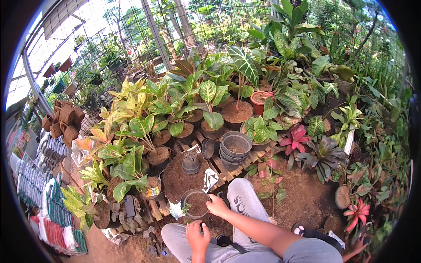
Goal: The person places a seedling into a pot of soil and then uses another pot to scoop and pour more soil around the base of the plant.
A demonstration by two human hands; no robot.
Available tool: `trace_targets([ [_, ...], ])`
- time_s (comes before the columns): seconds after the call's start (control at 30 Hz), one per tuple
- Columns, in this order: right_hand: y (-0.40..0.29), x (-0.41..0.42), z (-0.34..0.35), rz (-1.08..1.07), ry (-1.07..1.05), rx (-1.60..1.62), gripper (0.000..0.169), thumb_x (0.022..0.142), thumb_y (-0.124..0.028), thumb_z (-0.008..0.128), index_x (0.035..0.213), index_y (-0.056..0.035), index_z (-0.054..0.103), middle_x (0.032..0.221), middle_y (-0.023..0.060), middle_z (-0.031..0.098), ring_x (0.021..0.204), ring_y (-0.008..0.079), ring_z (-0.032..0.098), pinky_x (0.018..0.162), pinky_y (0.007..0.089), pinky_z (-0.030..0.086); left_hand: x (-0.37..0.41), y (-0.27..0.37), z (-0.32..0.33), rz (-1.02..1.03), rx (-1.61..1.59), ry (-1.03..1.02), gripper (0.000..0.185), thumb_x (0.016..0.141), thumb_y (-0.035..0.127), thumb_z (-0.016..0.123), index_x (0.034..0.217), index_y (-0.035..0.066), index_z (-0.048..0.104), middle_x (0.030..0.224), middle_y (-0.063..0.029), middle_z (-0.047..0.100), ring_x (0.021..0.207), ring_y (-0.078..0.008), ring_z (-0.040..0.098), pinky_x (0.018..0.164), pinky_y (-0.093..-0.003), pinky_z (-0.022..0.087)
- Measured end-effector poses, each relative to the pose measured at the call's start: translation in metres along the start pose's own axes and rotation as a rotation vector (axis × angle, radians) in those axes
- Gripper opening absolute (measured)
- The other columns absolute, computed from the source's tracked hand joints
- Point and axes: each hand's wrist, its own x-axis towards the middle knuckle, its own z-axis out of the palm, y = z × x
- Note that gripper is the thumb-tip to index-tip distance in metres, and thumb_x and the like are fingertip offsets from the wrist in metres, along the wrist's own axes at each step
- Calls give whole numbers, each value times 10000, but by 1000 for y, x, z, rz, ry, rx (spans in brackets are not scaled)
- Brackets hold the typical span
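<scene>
My right hand (217, 206) grips the rim of a black plastic pot (196, 203) partly filled with dark soil. A small green sprig (185, 209) shows at the pot's left inner edge. My left hand (198, 231) is just below the pot, its thumb raised; whether its fingers touch the sprig or anything else is hard to see. Beyond the pot, a heap of dark potting soil (174, 177) lies on a white plastic sack (210, 179), and a small black pot (191, 163) stands upside down on the heap.
A stack of black pots (234, 149) and a tipped pot (209, 148) stand on the slatted wooden pallet (227, 172). Potted aglaonemas (135, 164) crowd the left and back. A phone (129, 206) lies at lower left. Another person's hand (358, 246) shows at lower right.
</scene>
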Motion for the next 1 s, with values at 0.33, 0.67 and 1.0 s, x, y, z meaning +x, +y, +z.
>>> trace_targets([
  [0.33, -9, -10, 3, 88, 7, 133, 358, 901, -146, 558, 1203, 42, 598, 890, 257, 710, 676, 313, 726, 674, 445, 565, 51, 16, -4, 45, 274, -192, 338, 889, 335, 636, 999, 23, 699, 962, -205, 646, 979, -371, 616, 984, -540, 421],
  [0.67, 2, -4, 2, 34, -28, 73, 468, 877, -182, 572, 1285, 47, 566, 1030, 292, 700, 915, 397, 713, 834, 476, 543, 56, -27, 30, -14, 295, -621, 662, 945, 535, 487, 1307, 1, 636, 1345, -316, 587, 1275, -429, 567, 1114, -566, 366],
  [1.0, 4, 0, 14, -40, -12, -13, 489, 896, -133, 571, 1348, 49, 530, 896, 224, 697, 682, 261, 677, 622, 408, 536, 62, -22, 29, -18, 337, -603, 788, 852, 582, 613, 1381, 0, 564, 1351, -321, 578, 1274, -430, 567, 1112, -562, 382],
])
